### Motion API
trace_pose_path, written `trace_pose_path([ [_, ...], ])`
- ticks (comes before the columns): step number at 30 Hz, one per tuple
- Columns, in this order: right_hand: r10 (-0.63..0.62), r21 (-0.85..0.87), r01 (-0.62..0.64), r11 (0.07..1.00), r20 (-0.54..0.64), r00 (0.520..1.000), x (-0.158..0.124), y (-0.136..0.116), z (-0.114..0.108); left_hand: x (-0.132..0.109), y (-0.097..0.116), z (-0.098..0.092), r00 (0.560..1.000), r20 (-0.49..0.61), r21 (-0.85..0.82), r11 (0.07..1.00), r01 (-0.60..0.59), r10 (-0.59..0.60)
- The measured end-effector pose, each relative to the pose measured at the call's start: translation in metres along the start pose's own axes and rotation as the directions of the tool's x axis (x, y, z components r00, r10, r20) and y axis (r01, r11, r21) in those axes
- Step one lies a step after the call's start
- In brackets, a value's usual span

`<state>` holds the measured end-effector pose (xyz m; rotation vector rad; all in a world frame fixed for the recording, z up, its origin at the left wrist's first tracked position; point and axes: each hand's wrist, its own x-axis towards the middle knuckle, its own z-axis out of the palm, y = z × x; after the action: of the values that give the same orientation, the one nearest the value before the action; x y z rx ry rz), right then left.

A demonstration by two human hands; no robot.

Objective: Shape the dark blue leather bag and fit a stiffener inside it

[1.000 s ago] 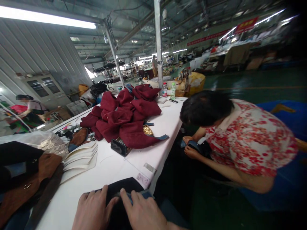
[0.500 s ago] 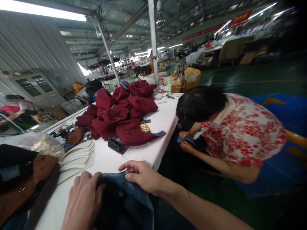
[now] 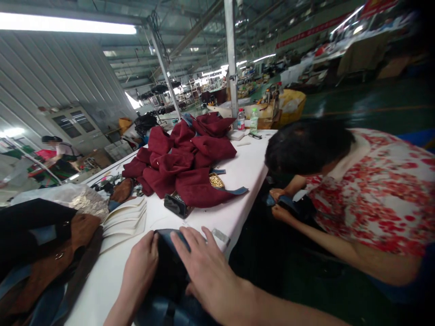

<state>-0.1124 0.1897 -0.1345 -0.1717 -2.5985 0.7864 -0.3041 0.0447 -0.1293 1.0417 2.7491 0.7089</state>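
My left hand is closed on the left edge of a dark blue and black fabric piece, fingers pressed together at its upper corner. Across the right side of that piece lies my right hand, fingers stretched out and spread, their tips on the blue upper edge. The fabric is at the near edge of the white table, its lower part running out of view. Just beyond my hands are a small black box with tiny metal parts and a heap of maroon fabric pieces.
Brown and black fabric pieces lie at left beside cream sheets and a plastic bag of pale bits. Gold studs sit by the maroon heap. Two bottles stand behind. A co-worker bends over cloth at right.
My right hand has gone from pinching the fabric's upper edge to lying spread over it. My left fingers now close on the corner. The view has swung slightly left.
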Motion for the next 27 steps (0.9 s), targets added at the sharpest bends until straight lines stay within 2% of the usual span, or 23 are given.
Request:
trace_pose_path([
  [1, -0.02, -0.143, 0.023, 0.99, 0.019, 1.0, -0.001, -0.005, 0.002, 0.002, -0.003, 0.0, 1.0, 0.002, 0.004, 1.0, -0.008, 0.008],
  [3, 0.019, -0.338, -0.005, 0.941, 0.039, 0.999, 0.002, -0.011, 0.001, 0.003, -0.008, 0.0, 1.0, 0.02, -0.008, 1.0, -0.02, 0.02],
  [6, 0.107, -0.431, -0.059, 0.9, 0.087, 0.991, 0.016, -0.007, -0.013, 0.0, -0.015, -0.003, 0.998, 0.043, -0.066, 0.997, -0.048, 0.051],
  [10, 0.044, -0.263, 0.003, 0.965, 0.172, 0.984, 0.038, 0.017, -0.041, -0.007, -0.019, -0.009, 0.997, 0.067, -0.182, 0.983, -0.029, 0.042],
  [15, 0.063, -0.029, -0.059, 0.998, 0.175, 0.983, 0.051, 0.041, -0.056, -0.013, -0.021, -0.02, 0.987, 0.143, -0.238, 0.971, -0.038, 0.074],
  [22, 0.144, 0.04, -0.152, 0.988, 0.152, 0.978, 0.045, 0.044, -0.046, -0.01, -0.029, -0.034, 0.959, 0.257, -0.278, 0.96, -0.042, 0.117],
  [27, 0.078, 0.103, -0.091, 0.99, 0.129, 0.989, 0.045, 0.049, -0.038, -0.007, -0.028, -0.038, 0.957, 0.281, -0.367, 0.929, 0.038, 0.072],
])
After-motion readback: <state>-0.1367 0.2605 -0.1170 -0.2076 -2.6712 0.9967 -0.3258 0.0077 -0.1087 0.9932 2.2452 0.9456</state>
